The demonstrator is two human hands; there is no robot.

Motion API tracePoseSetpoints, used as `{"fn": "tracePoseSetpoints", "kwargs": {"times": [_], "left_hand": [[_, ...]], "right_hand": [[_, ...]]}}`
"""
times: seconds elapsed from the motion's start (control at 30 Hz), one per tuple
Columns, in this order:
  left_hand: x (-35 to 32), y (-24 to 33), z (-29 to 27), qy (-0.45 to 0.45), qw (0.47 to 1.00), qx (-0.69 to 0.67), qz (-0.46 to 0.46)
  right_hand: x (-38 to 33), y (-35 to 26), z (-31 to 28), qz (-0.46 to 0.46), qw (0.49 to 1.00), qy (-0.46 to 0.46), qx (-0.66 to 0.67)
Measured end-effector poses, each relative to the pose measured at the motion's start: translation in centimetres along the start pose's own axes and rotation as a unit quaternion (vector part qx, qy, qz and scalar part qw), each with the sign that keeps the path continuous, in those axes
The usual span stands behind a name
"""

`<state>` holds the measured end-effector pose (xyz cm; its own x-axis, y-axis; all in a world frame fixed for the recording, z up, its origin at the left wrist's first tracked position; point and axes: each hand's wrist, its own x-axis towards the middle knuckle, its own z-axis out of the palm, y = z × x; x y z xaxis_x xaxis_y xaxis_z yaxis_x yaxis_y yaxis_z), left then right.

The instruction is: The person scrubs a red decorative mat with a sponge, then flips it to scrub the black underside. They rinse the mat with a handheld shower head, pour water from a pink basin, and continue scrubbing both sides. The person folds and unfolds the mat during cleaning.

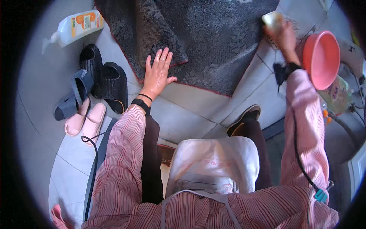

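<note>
My left hand [155,76], wet and with some foam on it, is open with its fingers stretched over the folded-back corner of a dark grey mat [217,49]. The mat has a leaf pattern and a red edge, and pale suds streak its upper part. Off the mat's right side, my right hand [285,37] is closed round a pale rounded block [272,21]; motion smears it, so its kind cannot be told. Beneath that hand, part of another small object [271,41] shows on the tiles, mostly hidden.
A pink basin [322,60] stands right of my right forearm, beside a clear greenish bottle [337,94] and a hose. At left are a white bottle with an orange label [81,26], black slippers [114,86], blue slippers [72,97] and pink slippers [93,120].
</note>
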<state>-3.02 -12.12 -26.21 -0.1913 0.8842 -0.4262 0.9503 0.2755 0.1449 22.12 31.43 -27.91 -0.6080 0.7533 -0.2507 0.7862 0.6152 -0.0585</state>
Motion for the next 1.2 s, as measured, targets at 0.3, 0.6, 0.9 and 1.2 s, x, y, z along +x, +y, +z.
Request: {"fn": "tracePoseSetpoints", "kwargs": {"times": [0.3,0.6,0.9,1.2], "left_hand": [[0.3,-0.2,1.1,0.016,1.000,0.003,-0.001],[0.8,-0.7,-2.3,0.052,0.998,-0.037,0.014],[-1.8,-4.3,-6.0,0.203,0.826,-0.364,-0.379],[-2.0,-2.1,-2.2,-0.004,0.246,-0.741,-0.624]], "right_hand": [[-13.6,-11.5,5.2,-0.351,0.921,-0.077,0.152],[-2.5,-4.1,1.5,0.095,0.965,-0.009,0.243],[-24.5,-13.0,7.1,0.338,0.878,0.054,0.334],[-23.5,-15.2,5.5,0.488,0.619,-0.031,0.615]]}}
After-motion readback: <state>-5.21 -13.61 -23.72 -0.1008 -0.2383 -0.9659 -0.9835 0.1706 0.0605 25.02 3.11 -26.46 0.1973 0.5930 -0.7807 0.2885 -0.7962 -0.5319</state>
